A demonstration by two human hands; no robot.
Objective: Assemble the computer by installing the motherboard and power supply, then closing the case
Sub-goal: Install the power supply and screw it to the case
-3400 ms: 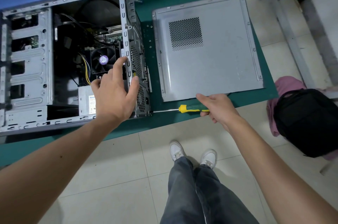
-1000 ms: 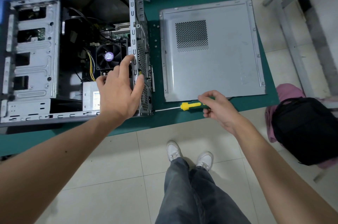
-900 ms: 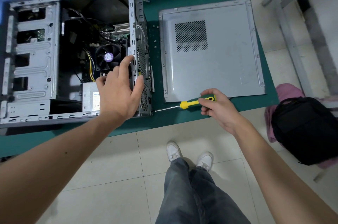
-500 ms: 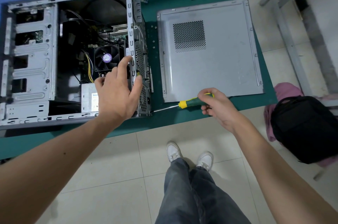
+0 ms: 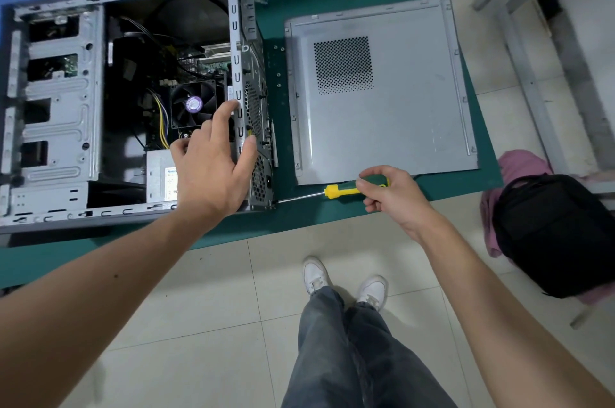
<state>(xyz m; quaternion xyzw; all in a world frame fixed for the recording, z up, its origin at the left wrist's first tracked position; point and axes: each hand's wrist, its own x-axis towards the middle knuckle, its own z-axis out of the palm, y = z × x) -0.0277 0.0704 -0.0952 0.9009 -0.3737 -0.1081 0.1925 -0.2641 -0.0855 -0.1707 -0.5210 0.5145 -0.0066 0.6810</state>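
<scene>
Screwdriver [image 5: 346,189] in R hand [image 5: 394,198]

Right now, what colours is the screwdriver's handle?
Green and yellow, on the screwdriver in the head view.

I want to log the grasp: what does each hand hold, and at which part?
Right hand grips the screwdriver by its handle. Left hand rests on the case's rear edge, holding nothing.
</scene>
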